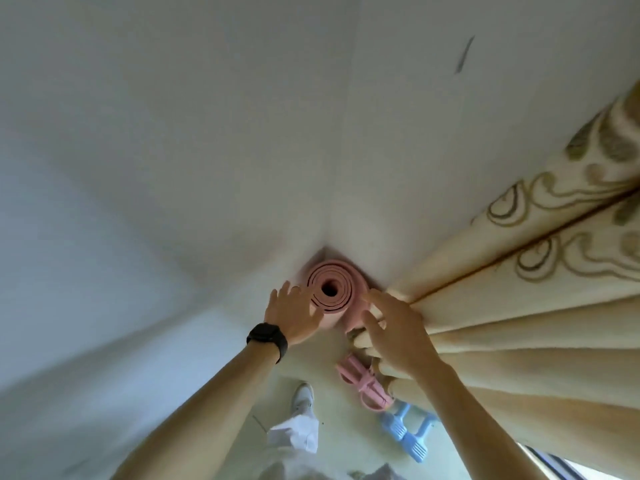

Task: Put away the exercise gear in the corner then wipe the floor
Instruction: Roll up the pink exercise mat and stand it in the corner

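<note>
The floor [343, 441] carries my rolled pink mat [346, 271] upright in the corner, a pink exerciser [360, 382] just beside a blue exerciser [405, 434], and my shoe [303, 396].

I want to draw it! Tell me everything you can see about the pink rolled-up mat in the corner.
The pink rolled-up foam mat stands on end in the corner between the white walls, seen from above. Its top shows tight spiral layers round a dark hole; the material looks soft and spongy. The left hand rests flat against its left side, and the right hand seems to touch its right side, next to the patterned cream curtain.
</note>
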A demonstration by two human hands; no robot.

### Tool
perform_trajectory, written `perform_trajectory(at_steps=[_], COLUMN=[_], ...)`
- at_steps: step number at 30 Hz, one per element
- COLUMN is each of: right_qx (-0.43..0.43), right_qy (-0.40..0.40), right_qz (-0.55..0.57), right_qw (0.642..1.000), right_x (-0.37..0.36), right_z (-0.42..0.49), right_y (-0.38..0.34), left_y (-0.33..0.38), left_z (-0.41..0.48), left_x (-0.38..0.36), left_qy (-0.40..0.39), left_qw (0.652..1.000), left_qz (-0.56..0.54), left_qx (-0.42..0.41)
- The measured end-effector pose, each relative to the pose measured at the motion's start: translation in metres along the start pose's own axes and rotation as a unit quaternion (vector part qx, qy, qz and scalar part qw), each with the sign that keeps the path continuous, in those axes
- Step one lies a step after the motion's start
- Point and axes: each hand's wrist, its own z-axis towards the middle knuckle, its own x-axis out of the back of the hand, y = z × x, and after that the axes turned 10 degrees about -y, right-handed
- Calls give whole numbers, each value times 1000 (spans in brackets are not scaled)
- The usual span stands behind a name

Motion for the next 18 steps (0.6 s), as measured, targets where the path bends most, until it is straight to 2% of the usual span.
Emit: perform_trajectory(at_steps=[3, 10, 14, 18], right_qx=[71, 243, 311, 393], right_qy=[48, 49, 6, -29], right_qz=[-37, -83, -110, -139], right_qw=[996, 965, 944, 908], right_x=[18, 16, -4, -35], right_z=[-36, -89, -97, -143], right_y=[-21, -55, -56, -101], left_y=[5, 8, 18, 16], left_z=[-58, -182, -246, -356], left_x=[9, -9, -35, -84], left_qy=[81, 224, 290, 323], left_qw=[996, 968, 936, 894], left_qz=[-24, -44, -69, -103], left_qx=[3, 102, 188, 293])
